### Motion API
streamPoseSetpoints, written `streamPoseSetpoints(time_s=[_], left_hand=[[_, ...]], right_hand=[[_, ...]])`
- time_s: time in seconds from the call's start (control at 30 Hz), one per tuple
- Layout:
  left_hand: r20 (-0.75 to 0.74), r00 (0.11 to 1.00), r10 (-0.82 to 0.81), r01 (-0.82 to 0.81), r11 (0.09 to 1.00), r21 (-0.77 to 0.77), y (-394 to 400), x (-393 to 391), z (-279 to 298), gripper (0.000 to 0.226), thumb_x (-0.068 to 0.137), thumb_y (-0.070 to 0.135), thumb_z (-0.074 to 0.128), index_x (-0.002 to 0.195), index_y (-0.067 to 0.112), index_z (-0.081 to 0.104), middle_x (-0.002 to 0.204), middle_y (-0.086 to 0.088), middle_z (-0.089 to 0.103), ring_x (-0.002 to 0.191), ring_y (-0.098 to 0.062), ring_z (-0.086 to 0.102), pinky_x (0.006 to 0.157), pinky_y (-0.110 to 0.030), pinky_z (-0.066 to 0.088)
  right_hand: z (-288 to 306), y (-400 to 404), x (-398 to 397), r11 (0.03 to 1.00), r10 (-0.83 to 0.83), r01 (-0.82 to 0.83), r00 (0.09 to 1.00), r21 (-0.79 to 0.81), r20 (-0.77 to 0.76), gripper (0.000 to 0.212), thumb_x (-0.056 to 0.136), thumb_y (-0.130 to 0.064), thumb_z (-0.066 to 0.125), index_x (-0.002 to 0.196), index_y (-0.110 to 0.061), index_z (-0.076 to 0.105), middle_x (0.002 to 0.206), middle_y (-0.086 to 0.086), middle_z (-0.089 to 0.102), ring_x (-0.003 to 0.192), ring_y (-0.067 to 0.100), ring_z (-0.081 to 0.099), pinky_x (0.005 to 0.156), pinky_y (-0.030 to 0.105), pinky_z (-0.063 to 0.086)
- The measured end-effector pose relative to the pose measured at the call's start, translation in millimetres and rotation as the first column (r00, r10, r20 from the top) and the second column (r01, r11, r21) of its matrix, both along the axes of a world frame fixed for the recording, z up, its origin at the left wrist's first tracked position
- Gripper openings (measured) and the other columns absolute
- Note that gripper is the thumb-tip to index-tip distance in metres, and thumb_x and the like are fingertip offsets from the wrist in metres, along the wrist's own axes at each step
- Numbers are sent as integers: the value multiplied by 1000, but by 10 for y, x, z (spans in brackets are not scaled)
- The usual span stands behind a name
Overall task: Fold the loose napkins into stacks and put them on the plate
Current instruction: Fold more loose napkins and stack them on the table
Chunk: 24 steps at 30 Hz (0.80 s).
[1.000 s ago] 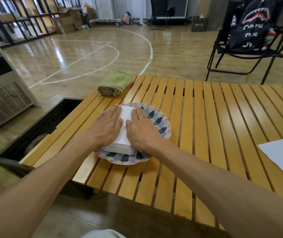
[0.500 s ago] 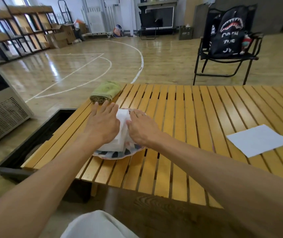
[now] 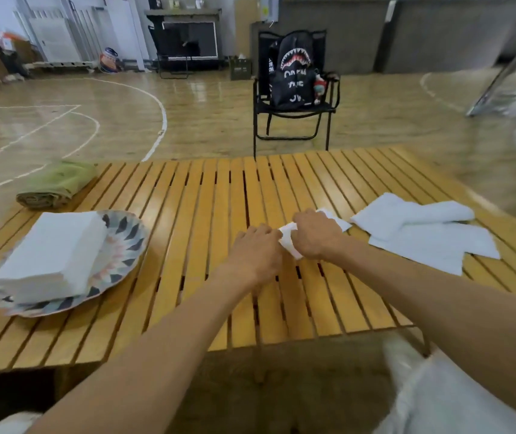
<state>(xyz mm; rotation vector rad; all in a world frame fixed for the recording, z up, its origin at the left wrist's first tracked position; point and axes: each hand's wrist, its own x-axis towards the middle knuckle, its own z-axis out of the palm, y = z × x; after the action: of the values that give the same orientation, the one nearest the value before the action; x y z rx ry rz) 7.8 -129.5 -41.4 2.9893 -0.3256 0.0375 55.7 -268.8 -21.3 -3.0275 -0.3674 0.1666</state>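
Head view: one napkin is gripped between fingers of left hand and right hand; loose napkins lie just right of the fingers.

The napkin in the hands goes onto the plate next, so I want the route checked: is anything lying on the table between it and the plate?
Nothing visible. Bare slats of the table lie between the napkin and the plate. The plate already holds a folded stack.
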Motion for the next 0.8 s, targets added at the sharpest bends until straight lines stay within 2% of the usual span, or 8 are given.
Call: streamPoseSetpoints(time_s=[0.13, 0.33, 0.5, 0.57, 0.63, 0.73, 0.8], left_hand=[[-29, 998, -49, 49, 999, 12, -353, 84, -118, 34, 101, 24, 35, 130, 19, 51, 138, -6, 48, 123, -28, 43, 99, -40, 33], [52, 999, -14, 15, 1000, -15, -247, 70, -190, 30, 104, 34, 31, 121, 21, 52, 122, -2, 52, 112, -25, 46, 96, -40, 34], [99, 994, 41, -40, 999, -4, -60, -55, -170, 27, 103, 37, 36, 114, 21, 55, 114, -1, 54, 109, -24, 50, 94, -39, 35], [107, 992, 69, -73, 997, 30, -17, -128, -148, 27, 102, 38, 38, 110, 21, 57, 110, -2, 55, 109, -24, 50, 95, -40, 35], [104, 989, 102, -110, 991, 77, 9, -193, -137, 24, 101, 36, 41, 108, 19, 58, 110, -4, 55, 109, -25, 49, 96, -41, 36], [88, 983, 158, -165, 983, 79, 41, -259, -126, 21, 98, 34, 47, 105, 18, 58, 109, -5, 55, 107, -25, 51, 94, -42, 39], [78, 985, 153, -158, 986, 58, 73, -283, -121, 19, 98, 34, 49, 103, 18, 58, 106, -4, 54, 103, -25, 52, 94, -41, 41]], right_hand=[[-120, -372, 7, 999, -21, 21, 1000, -49, -18, 37, 100, -26, 42, 133, -10, 48, 135, 15, 47, 123, 31, 45, 93, 41, 42], [-185, -402, -86, 999, 0, -1, 999, 36, 52, 36, 101, -30, 42, 131, -13, 51, 133, 14, 47, 122, 30, 43, 97, 41, 42], [-166, -214, -217, 989, 38, -39, 999, 140, 12, 20, 101, -29, 45, 110, -13, 54, 114, 8, 56, 92, 23, 54, 78, 37, 50], [-189, -113, -297, 986, 62, -60, 998, 156, -6, 11, 100, -26, 45, 100, -15, 50, 107, 6, 57, 86, 22, 53, 70, 36, 47], [-219, -26, -387, 982, 81, -77, 996, 174, -22, 8, 100, -24, 47, 101, -16, 49, 102, 3, 56, 87, 21, 54, 72, 36, 48], [-215, 51, -464, 963, 103, -80, 992, 256, -78, 14, 99, -20, 48, 107, -14, 58, 104, 4, 62, 91, 21, 59, 81, 39, 55], [-189, 18, -453, 956, 86, -70, 995, 285, -44, 17, 98, -16, 48, 108, -14, 62, 105, 5, 64, 92, 22, 61, 82, 40, 56]])
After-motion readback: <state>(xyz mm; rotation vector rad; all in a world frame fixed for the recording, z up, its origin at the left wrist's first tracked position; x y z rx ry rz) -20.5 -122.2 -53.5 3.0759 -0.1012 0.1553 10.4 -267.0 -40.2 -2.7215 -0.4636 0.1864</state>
